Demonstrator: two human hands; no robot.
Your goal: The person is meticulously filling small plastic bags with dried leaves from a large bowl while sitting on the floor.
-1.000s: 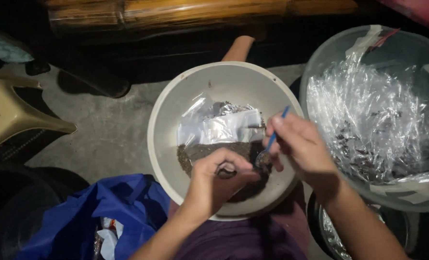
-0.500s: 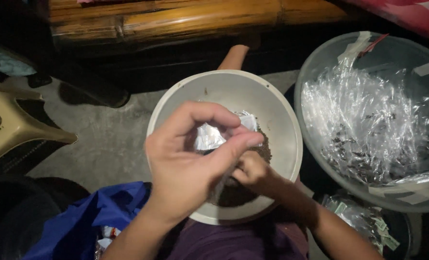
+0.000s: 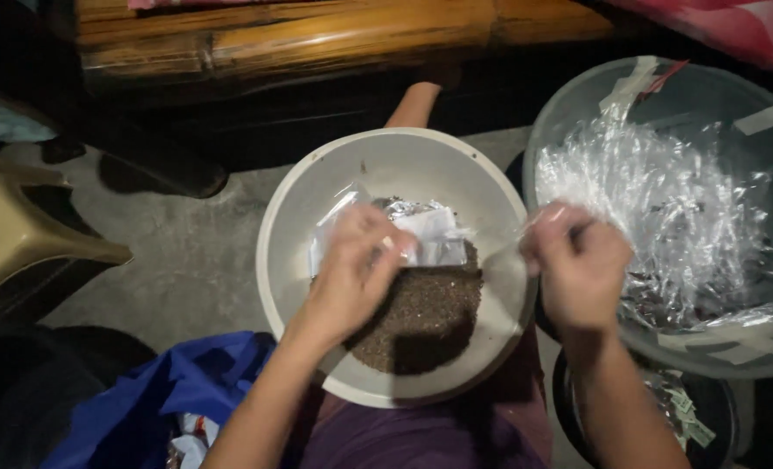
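A white bowl (image 3: 295,208) rests on my lap, with dark granules (image 3: 417,317) heaped in its near half and silvery plastic packets (image 3: 430,230) lying at the middle. My left hand (image 3: 351,269) hovers over the bowl, blurred, its fingers pinched on a clear plastic wrapper (image 3: 334,227). My right hand (image 3: 577,260) is at the bowl's right rim, fingers closed on a thin clear piece of plastic (image 3: 547,219).
A big translucent tub (image 3: 577,95) full of crumpled clear wrappers stands to the right. A blue bag (image 3: 161,395) lies at the lower left, a beige plastic stool (image 3: 22,230) at the left, a bamboo bench (image 3: 317,35) beyond. A dark container (image 3: 690,408) sits at the lower right.
My left hand has dropped from high in front of the camera down into the bowl. My right hand has moved out of the bowl to its right rim.
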